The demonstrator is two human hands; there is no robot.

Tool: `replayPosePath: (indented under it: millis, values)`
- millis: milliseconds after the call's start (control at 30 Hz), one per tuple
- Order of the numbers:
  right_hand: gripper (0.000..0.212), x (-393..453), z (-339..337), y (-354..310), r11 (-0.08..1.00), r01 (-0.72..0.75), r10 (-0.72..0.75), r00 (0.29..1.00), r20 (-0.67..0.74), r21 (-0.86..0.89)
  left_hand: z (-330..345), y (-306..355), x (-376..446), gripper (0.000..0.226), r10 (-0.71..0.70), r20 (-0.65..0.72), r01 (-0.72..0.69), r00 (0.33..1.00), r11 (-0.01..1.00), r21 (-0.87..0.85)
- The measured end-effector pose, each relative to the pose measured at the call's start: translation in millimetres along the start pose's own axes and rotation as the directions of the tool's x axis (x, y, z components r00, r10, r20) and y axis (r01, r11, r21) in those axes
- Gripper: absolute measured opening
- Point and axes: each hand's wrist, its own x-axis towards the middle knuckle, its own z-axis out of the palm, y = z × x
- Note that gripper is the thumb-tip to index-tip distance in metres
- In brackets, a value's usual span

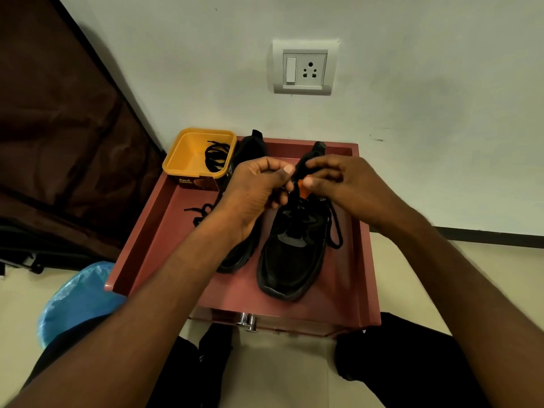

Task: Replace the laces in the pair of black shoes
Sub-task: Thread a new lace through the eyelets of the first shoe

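Pinching a black lace (pixel 335 228) over the right shoe (pixel 291 254), both hands' grips, left hand (pixel 259 187), right hand (pixel 344 184).

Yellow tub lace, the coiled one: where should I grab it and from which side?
Judging by its pose, pinch the lace where its loops bunch together and come straight down from above. It lies loosely coiled against the right wall of the yellow tub, whose open top faces up and whose walls block any sideways reach. Both hands are busy at the right shoe.
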Motion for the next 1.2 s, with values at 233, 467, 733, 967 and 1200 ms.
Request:
replayPosePath:
  millis: [233, 467, 733, 967, 1200]
  values:
    - [0.010, 10.5, 9.4, 1.1, 0.989, -0.007, 0.029, 0.990, -0.139, 0.150, -0.2, -15.7, 14.3, 0.018, 0.254, -0.093, -0.189, 0.963, 0.879, 0.438]
    - [0.025, 17.9, 21.9, 15.2, 0.990, -0.109, 0.129, 0.964, -0.234, 0.095, -3.3, -47.0, 30.0, 0.055, 0.343, 0.225, -0.377, 0.912, 0.487, 0.788]
    - [0.016, 20.6, 25.4, 16.8, 0.950, -0.052, -0.007, 0.982, -0.186, -0.309, -6.5, -52.3, 28.7, 0.032, 0.371, 0.133, -0.317, 0.919, 0.497, 0.808]
    - [0.010, 21.5, 29.9, 10.7, 0.980, -0.030, -0.028, 0.958, -0.286, -0.197, -6.8, -49.7, 24.4, 0.034, 0.397, 0.122, -0.338, 0.910, 0.536, 0.774]
    - [0.022, 21.4, 26.9, 17.2, 0.988, 0.004, -0.027, 0.988, -0.152, -0.152, -9.8, -53.0, 28.6, 0.036, 0.348, 0.065, -0.287, 0.935, 0.637, 0.715]
